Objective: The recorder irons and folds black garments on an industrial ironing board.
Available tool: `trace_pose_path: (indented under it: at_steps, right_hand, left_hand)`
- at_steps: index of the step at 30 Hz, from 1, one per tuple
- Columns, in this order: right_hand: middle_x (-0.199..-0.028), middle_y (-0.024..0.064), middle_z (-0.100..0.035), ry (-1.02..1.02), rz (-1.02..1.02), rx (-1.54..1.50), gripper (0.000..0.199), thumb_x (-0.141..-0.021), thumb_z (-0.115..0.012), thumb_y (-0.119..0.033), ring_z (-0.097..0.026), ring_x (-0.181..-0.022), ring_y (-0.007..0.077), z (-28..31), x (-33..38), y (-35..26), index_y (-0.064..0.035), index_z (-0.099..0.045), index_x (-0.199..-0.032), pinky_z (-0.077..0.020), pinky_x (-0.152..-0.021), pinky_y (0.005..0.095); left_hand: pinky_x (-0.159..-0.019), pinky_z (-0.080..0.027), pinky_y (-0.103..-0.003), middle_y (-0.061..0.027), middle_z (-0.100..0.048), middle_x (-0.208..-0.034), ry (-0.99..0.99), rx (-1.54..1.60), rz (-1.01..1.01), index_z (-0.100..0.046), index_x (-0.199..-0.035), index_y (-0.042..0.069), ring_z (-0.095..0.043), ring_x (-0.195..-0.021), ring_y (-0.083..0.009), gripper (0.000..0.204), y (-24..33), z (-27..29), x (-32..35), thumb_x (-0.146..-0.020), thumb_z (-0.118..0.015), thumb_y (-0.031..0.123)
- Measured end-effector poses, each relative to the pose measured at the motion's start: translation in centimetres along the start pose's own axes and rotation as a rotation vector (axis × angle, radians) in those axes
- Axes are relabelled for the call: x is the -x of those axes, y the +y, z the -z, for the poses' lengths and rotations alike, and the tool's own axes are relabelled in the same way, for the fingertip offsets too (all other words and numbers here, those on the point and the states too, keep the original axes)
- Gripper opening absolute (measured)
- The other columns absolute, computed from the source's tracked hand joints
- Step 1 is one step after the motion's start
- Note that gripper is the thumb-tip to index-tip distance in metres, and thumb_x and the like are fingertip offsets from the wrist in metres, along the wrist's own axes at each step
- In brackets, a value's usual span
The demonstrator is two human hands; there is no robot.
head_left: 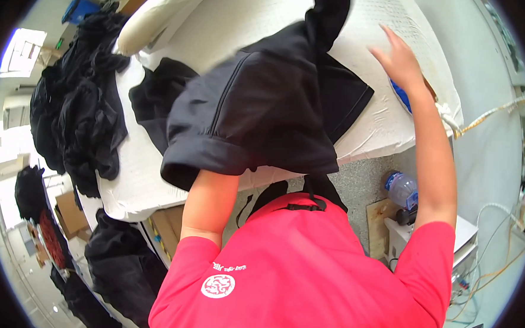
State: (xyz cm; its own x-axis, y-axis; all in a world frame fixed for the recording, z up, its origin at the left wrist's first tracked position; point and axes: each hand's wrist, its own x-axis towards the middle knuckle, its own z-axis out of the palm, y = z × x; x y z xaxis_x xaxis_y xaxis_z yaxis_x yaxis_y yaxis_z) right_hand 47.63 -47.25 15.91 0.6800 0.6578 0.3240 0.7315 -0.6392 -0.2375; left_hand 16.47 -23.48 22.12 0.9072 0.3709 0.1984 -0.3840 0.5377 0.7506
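My left hand is inside the black cloth (272, 99)

The cloth hides my left hand, so I can't tell how it grips. My right hand (402, 63) is spread wide; the white table (368, 127) is under it.

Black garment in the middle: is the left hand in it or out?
In: the left forearm enters the open edge of the black garment, which hides the left hand.
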Motion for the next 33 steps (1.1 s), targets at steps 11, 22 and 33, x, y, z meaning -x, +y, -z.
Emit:
trace_pose_path:
  at_steps: [11, 22, 33]
  right_hand:
    - [-0.123, 0.0220, -0.065, -0.273, -0.409, 0.270, 0.059, -0.093, -0.068, -0.039, -0.061, -0.116, 0.0405, 0.8, 9.5, 13.2, 0.0005, -0.056, -0.135, -0.0497, -0.096, 0.0485]
    - [-0.075, -0.0001, -0.061, -0.561, -0.647, -0.550, 0.036, -0.087, -0.078, -0.020, -0.054, -0.058, 0.0090, 2.4, 6.6, 9.3, -0.0024, -0.067, -0.117, -0.0447, -0.054, 0.0266]
    - [-0.079, 0.0156, -0.069, -0.353, 0.640, -0.544, 0.048, -0.072, -0.083, -0.011, -0.070, -0.068, 0.0302, 5.8, 4.5, -12.0, -0.0083, -0.066, -0.117, -0.0540, -0.060, 0.0384]
  left_hand:
    - [-0.113, -0.043, -0.037, -0.0154, -0.056, -0.141, 0.178, -0.061, 0.150, -0.049, -0.141, 0.003, -0.056, -0.127, -0.0272, 0.039, -5.7, -0.1, 0.2, -0.104, -0.049, 0.015]
    - [-0.115, -0.042, -0.037, -0.0148, -0.052, -0.145, 0.253, -0.028, 0.245, -0.045, -0.146, 0.004, -0.053, -0.131, -0.0272, 0.042, -8.4, -1.7, 3.1, -0.106, -0.048, 0.014]
    - [-0.117, -0.040, -0.036, -0.0142, -0.049, -0.149, 0.231, 0.016, 0.345, -0.041, -0.151, 0.006, -0.050, -0.136, -0.0273, 0.046, -9.8, -1.6, 5.7, -0.107, -0.046, 0.013]
